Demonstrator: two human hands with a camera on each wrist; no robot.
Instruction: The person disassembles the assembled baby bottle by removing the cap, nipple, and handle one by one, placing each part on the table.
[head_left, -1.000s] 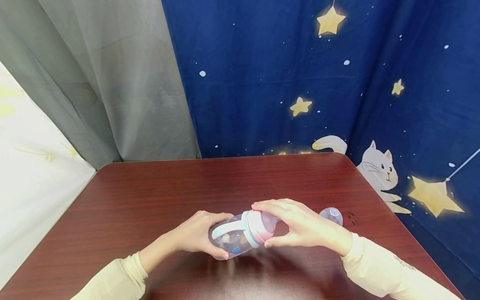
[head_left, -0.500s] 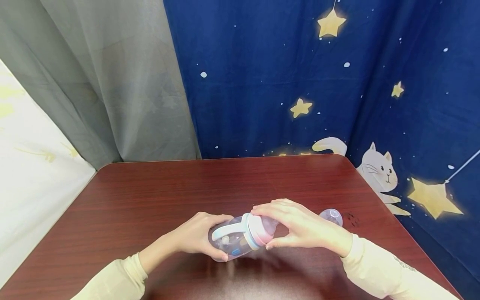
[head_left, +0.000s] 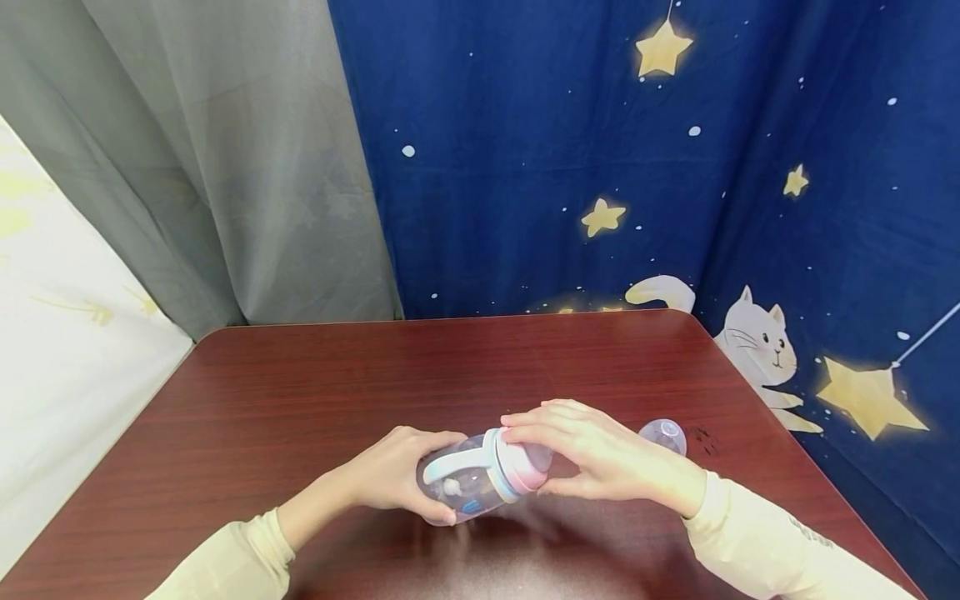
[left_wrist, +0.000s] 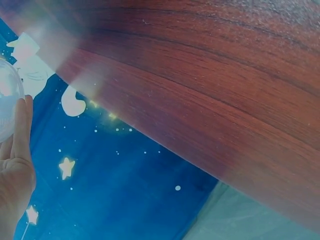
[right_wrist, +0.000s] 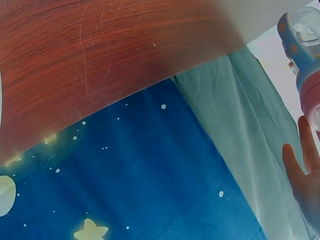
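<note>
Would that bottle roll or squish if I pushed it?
On its side, the round-looking bottle might roll, but its handle would probably stop it. It's likely stiff: the left hand grips it without a visible dent.

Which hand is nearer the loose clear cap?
Right. The right hand has the clear cap just beyond its wrist; the left hand is farther off, gripping the bottle.

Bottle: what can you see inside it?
Through the clear side of the bottle, a whitish lump shows, seemingly inside. The left grip covers part of the base end, and the pink collar hides what lies within it.
</note>
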